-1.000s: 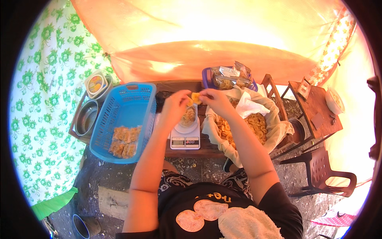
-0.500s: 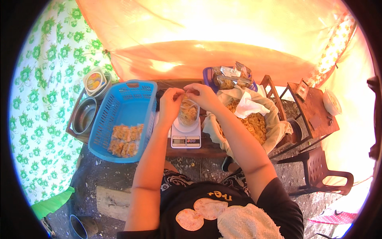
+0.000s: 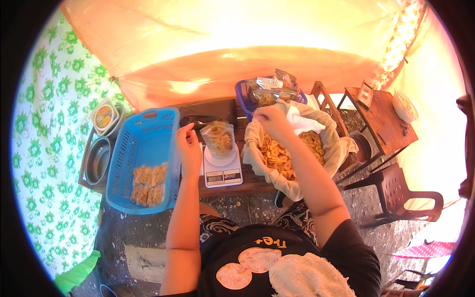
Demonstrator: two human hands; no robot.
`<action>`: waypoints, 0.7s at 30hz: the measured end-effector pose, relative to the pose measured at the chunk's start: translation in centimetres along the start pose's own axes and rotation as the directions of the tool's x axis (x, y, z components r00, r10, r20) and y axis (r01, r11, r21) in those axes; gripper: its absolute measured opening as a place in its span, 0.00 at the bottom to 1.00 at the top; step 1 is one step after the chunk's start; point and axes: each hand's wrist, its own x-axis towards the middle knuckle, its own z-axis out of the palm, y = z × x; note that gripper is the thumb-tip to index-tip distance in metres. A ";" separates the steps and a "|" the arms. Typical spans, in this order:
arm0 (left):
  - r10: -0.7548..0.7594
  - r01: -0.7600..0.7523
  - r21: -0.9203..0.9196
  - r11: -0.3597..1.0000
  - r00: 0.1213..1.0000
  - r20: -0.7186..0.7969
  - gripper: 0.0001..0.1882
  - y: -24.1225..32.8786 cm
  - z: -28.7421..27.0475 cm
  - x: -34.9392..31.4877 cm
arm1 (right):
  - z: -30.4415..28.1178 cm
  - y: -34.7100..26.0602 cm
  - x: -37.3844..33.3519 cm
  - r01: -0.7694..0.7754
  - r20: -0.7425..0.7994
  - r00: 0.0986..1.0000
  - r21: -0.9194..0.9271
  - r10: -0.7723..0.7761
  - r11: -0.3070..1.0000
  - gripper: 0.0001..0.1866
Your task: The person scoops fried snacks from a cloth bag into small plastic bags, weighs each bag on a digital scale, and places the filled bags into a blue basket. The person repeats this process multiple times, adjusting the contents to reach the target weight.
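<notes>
A clear plastic bag of banana chips [image 3: 219, 140] stands with its wide mouth up on a white digital kitchen scale [image 3: 222, 173]. Left of the bag, my left hand [image 3: 188, 146] is open, its fingers loosely bent and nothing in them, near the right rim of a blue plastic basket [image 3: 168, 163]. My right hand [image 3: 273, 120] hovers over the far left edge of a cloth-lined basket, its cloth [image 3: 253, 161] draped over the rim. Its fingers droop downward, partly hidden, with nothing seen in them. Loose banana chips [image 3: 279, 157] fill that basket, and a white plastic sheet [image 3: 298, 120] lies on top.
Filled small packs [image 3: 148, 183] lie in the blue basket. Behind the chips, a purple basket [image 3: 242, 101] holds several packed bags [image 3: 274, 89]. A metal pot [image 3: 98, 161] stands at the left, a wooden side table [image 3: 383, 121] and brown plastic chair [image 3: 391, 190] at the right.
Both hands have let go of the bag's top and moved apart, the left to the left and the right toward the chip basket. The bag now stands alone on the scale.
</notes>
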 end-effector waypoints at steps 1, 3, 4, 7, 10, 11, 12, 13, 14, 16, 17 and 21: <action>0.042 -0.042 0.000 0.999 0.999 -0.008 0.10 0.8 0.1 -0.8 | -2.5 2.4 -1.1 -0.244 0.119 0.954 -0.226 0.275 0.943 0.12; 0.166 -0.166 -0.013 0.986 0.986 0.013 0.09 2.6 1.6 -2.1 | -7.1 7.3 -4.1 -0.425 0.177 0.816 -0.460 0.550 0.780 0.14; 0.207 -0.202 -0.063 0.977 0.974 0.087 0.10 3.5 2.9 -3.0 | -8.0 9.5 -5.5 -0.502 0.152 0.739 -0.525 0.656 0.688 0.15; 0.301 -0.249 -0.183 0.951 0.883 0.361 0.09 5.6 8.6 -5.7 | -9.2 13.6 -9.1 -0.254 0.246 0.612 -0.839 0.752 0.481 0.13; 0.280 -0.138 -0.251 0.958 0.632 0.723 0.13 6.5 15.2 -8.8 | -8.5 13.2 -11.4 -0.494 0.140 0.592 -0.715 0.794 0.494 0.13; 0.282 -0.169 -0.226 0.959 0.524 0.804 0.14 6.5 16.9 -9.5 | -8.6 12.6 -11.2 -0.513 0.192 0.513 -0.713 0.837 0.478 0.14; 0.309 -0.258 -0.208 0.944 0.456 0.835 0.14 6.2 18.1 -10.0 | -8.4 11.7 -11.4 -0.510 0.149 0.620 -0.670 0.771 0.539 0.14; 0.304 -0.334 -0.179 0.925 0.373 0.877 0.14 6.1 19.2 -10.5 | -8.1 10.5 -12.1 -0.497 0.083 0.723 -0.627 0.686 0.600 0.14; 0.258 -0.405 -0.139 0.904 0.256 0.932 0.14 6.0 20.2 -10.8 | -8.0 9.5 -12.5 -0.455 0.012 0.824 -0.582 0.567 0.674 0.14; 0.180 -0.458 -0.069 0.886 0.202 0.963 0.14 5.7 21.2 -10.7 | -8.2 8.1 -12.6 -0.483 0.087 0.812 -0.455 0.578 0.748 0.14; 0.160 -0.418 -0.047 0.907 0.241 0.957 0.14 5.6 21.3 -10.7 | -8.3 7.5 -12.7 -0.472 0.142 0.821 -0.375 0.553 0.798 0.15; -0.113 0.335 -0.063 0.940 0.480 0.870 0.10 5.5 20.7 -10.6 | -7.4 6.3 -13.2 -0.685 0.167 0.728 0.218 0.665 0.695 0.15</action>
